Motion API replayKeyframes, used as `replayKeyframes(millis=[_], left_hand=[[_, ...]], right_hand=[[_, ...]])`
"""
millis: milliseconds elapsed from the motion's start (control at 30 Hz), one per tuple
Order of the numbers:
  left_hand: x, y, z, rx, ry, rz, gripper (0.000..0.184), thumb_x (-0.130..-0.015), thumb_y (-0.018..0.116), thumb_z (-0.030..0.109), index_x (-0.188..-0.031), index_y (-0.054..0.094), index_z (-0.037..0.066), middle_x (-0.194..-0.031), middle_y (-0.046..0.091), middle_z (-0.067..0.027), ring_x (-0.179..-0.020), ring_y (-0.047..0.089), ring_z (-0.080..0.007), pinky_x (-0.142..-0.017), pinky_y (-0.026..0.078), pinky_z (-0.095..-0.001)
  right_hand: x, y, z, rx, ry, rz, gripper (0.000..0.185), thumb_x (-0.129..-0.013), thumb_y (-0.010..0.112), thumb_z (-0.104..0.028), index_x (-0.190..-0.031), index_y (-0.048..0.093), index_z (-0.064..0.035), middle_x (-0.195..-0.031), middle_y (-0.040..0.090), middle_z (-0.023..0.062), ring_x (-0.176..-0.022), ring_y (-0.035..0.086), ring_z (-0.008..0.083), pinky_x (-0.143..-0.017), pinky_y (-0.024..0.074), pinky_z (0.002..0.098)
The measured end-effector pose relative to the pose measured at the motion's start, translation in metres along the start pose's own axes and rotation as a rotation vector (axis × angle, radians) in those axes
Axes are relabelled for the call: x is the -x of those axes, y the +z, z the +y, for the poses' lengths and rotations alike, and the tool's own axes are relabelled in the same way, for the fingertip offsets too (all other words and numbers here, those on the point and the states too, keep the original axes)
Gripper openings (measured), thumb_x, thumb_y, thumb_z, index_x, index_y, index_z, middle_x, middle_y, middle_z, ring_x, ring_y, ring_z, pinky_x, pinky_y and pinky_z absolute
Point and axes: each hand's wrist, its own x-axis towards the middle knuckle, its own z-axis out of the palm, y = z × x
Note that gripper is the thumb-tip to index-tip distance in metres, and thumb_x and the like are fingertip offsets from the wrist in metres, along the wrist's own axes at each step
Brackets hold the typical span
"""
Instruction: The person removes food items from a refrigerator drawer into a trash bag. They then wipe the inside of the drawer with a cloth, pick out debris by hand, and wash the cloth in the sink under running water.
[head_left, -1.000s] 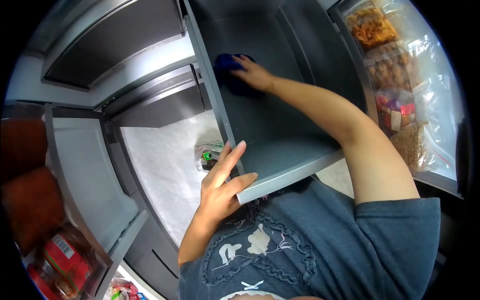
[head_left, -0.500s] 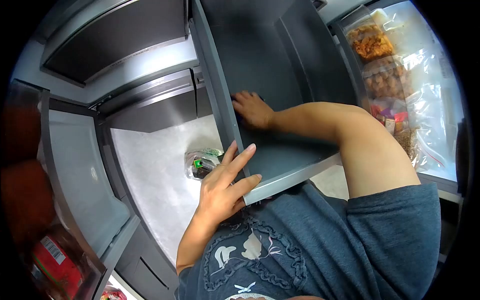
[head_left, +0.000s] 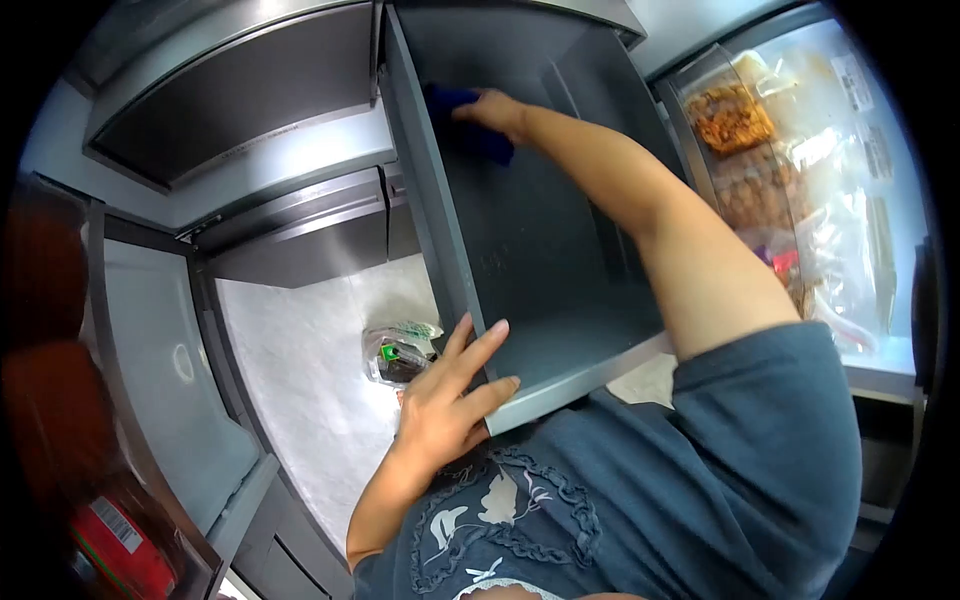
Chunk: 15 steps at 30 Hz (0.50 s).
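A deep grey drawer (head_left: 560, 300) is pulled out in front of me, its bare inside facing up. My right hand (head_left: 497, 113) reaches far into it and holds a dark blue cloth (head_left: 485, 140), pressed against the drawer floor near the left wall. Part of the cloth spreads out beyond the fingers. At the near left corner my left hand (head_left: 445, 395) grips the drawer's rim, its fingers lying over the edge and the palm outside.
Right of the drawer, a door shelf (head_left: 700, 165) holds several bags of food. An open door with a bin (head_left: 170, 350) and red packages (head_left: 115, 530) stands at left. On the pale floor (head_left: 300, 350) lies a clear plastic package (head_left: 395, 357). A closed drawer front (head_left: 240, 90) is at upper left.
My right hand has moved deeper into the drawer, toward its far end, and the blue cloth now shows plainly in it. My left hand keeps its place on the rim.
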Motion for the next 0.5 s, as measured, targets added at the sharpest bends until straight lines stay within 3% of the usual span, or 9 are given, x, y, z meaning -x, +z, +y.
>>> replayKeyframes(millis=[100,200,233,333,500], left_hand=[[0.002,0.001,-0.003,0.005,0.007,0.001,0.041,-0.043,0.068,0.003,-0.083,0.062,0.011,-0.122,0.048,-0.0133,-0.107,0.049,-0.0401,-0.071,0.051,-0.0340],[0.001,0.001,-0.002,0.008,-0.009,0.014,0.035,-0.045,0.068,0.007,-0.080,0.063,0.010,-0.120,0.050,-0.0117,-0.105,0.051,-0.0390,-0.068,0.053,-0.0333],[-0.001,0.002,-0.004,0.009,-0.007,0.019,0.033,-0.047,0.068,0.006,-0.079,0.063,0.010,-0.119,0.051,-0.0116,-0.104,0.052,-0.0390,-0.068,0.053,-0.0327],[-0.003,0.004,-0.004,0.014,-0.018,0.038,0.027,-0.050,0.068,0.006,-0.076,0.064,0.010,-0.117,0.052,-0.0114,-0.103,0.052,-0.0389,-0.066,0.053,-0.0314],[-0.003,0.007,-0.004,0.024,-0.018,0.065,0.017,-0.056,0.067,0.006,-0.073,0.064,0.009,-0.115,0.054,-0.0118,-0.101,0.054,-0.0395,-0.065,0.053,-0.0299]], right_hand=[[-0.031,-0.028,-0.010,0.161,-0.125,0.122,0.057,-0.073,0.064,-0.031,-0.121,0.046,-0.0085,-0.112,0.053,0.0153,-0.104,0.049,0.0249,-0.088,0.0387,0.0413],[-0.045,-0.037,-0.007,1.139,-0.132,0.503,0.056,-0.076,0.060,-0.039,-0.125,0.043,-0.0174,-0.118,0.050,0.0133,-0.114,0.040,0.0273,-0.092,0.0342,0.0464],[-0.045,-0.038,-0.001,1.246,-0.167,0.507,0.055,-0.078,0.054,-0.046,-0.127,0.041,-0.0242,-0.128,0.042,0.0090,-0.121,0.033,0.0288,-0.094,0.0308,0.0489],[-0.035,-0.019,0.028,0.997,-0.478,0.732,0.053,-0.080,0.051,-0.045,-0.127,0.041,-0.0230,-0.131,0.037,0.0081,-0.121,0.033,0.0287,-0.093,0.0315,0.0493],[-0.059,0.012,0.035,1.124,-0.408,0.691,0.050,-0.080,0.051,-0.034,-0.128,0.038,-0.0233,-0.129,0.039,0.0096,-0.121,0.034,0.0289,-0.090,0.0338,0.0525]])
